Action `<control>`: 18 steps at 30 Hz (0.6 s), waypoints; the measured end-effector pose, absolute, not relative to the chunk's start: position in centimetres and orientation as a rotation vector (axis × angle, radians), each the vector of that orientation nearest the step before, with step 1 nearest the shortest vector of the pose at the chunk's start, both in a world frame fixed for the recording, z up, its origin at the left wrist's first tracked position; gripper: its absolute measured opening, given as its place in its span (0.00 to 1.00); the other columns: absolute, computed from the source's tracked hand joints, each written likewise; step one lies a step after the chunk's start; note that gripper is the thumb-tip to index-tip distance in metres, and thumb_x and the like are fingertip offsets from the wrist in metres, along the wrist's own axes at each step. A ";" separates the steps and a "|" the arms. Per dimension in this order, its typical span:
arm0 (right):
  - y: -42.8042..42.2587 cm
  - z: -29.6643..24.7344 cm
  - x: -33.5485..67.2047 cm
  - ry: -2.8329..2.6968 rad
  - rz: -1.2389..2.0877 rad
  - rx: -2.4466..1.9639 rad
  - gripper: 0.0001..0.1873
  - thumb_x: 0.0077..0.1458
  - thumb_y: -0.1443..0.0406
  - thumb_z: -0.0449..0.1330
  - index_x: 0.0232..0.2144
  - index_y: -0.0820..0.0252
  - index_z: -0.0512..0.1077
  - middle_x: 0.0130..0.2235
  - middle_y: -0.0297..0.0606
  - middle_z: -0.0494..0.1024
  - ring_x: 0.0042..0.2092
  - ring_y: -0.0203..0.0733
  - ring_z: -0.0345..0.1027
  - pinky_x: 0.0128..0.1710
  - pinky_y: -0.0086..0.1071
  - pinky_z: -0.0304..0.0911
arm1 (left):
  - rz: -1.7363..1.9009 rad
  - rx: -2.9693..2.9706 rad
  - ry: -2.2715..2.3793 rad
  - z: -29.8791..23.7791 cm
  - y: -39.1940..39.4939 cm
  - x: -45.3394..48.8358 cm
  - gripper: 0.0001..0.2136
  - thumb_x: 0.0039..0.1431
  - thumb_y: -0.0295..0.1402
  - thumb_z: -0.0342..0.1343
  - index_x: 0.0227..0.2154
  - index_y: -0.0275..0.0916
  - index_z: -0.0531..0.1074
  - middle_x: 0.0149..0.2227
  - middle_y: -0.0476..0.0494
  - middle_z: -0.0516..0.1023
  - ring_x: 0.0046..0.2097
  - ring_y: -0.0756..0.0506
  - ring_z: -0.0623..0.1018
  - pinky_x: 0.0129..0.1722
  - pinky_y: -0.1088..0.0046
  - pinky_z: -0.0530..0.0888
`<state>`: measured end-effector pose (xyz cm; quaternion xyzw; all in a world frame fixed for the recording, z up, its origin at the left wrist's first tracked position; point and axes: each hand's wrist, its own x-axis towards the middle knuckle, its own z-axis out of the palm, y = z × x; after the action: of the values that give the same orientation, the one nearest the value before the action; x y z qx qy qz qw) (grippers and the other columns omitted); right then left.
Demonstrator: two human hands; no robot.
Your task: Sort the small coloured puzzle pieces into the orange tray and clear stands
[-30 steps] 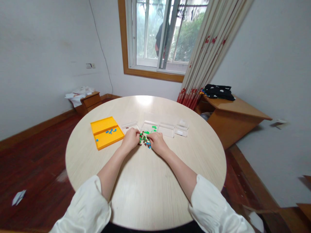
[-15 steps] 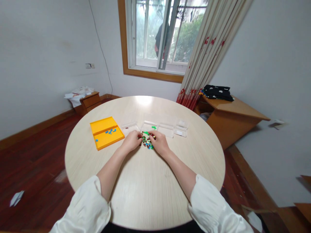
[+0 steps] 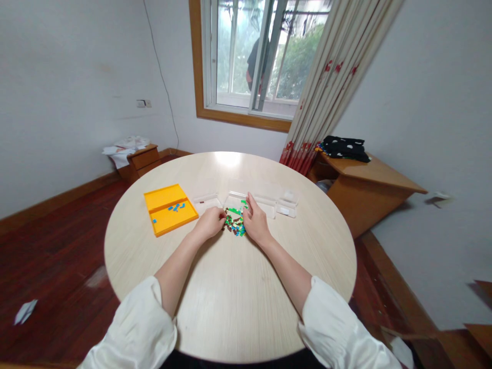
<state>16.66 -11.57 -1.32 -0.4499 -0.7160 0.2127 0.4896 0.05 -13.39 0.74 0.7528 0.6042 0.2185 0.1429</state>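
Note:
A pile of small toy bricks in green, brown, blue and pale colours lies on the round table between my hands. At the pile's left edge is my left hand, its fingers curled and closed at the bricks; whatever they hold is too small to make out. My right hand rests along the pile's right side, open with its fingers stretched forward. Just beyond it, a clear tray holds a few green bricks, partly hidden by that hand. Another clear tray to the left has a brown brick in it.
An opened yellow case with several blue bricks lies on the left of the pale round table. More clear containers, one a small lidded box, line the right. A wooden desk stands at the right wall, and a person is beyond the window.
My right hand has opened out, its fingers going from curled over the bricks to stretched forward. My left hand stays almost where it was. The view has shifted slightly.

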 end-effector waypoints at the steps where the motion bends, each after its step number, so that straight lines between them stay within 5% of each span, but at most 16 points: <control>1: -11.6 -1.4 16.6 -1.733 0.551 -1.092 0.32 0.56 0.70 0.48 0.64 0.62 0.51 0.59 0.48 0.66 0.60 0.42 0.61 0.55 0.40 0.64 | 0.630 2.172 1.742 0.7 -13.4 0.0 0.11 0.53 0.25 0.50 0.30 0.36 0.78 0.33 0.39 0.80 0.37 0.44 0.78 0.39 0.73 0.70; 5: -11.5 -1.8 16.6 -1.707 0.651 -1.066 0.34 0.56 0.70 0.48 0.64 0.63 0.48 0.59 0.52 0.66 0.60 0.43 0.62 0.54 0.42 0.65 | 0.649 2.168 1.746 0.9 -13.4 0.0 0.11 0.54 0.24 0.50 0.31 0.35 0.78 0.34 0.38 0.81 0.38 0.44 0.78 0.39 0.73 0.70; 18: -11.8 -1.3 16.6 -1.773 0.565 -1.045 0.27 0.52 0.72 0.48 0.56 0.61 0.61 0.42 0.44 0.75 0.44 0.40 0.71 0.44 0.36 0.69 | 0.698 2.073 1.792 1.0 -13.4 0.0 0.12 0.55 0.24 0.48 0.32 0.35 0.77 0.32 0.40 0.81 0.34 0.46 0.78 0.38 0.74 0.71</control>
<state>16.59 -11.84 -1.31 -0.4290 -0.7275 0.2317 0.4828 0.01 -13.43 1.04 0.7242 0.6259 0.2437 0.1565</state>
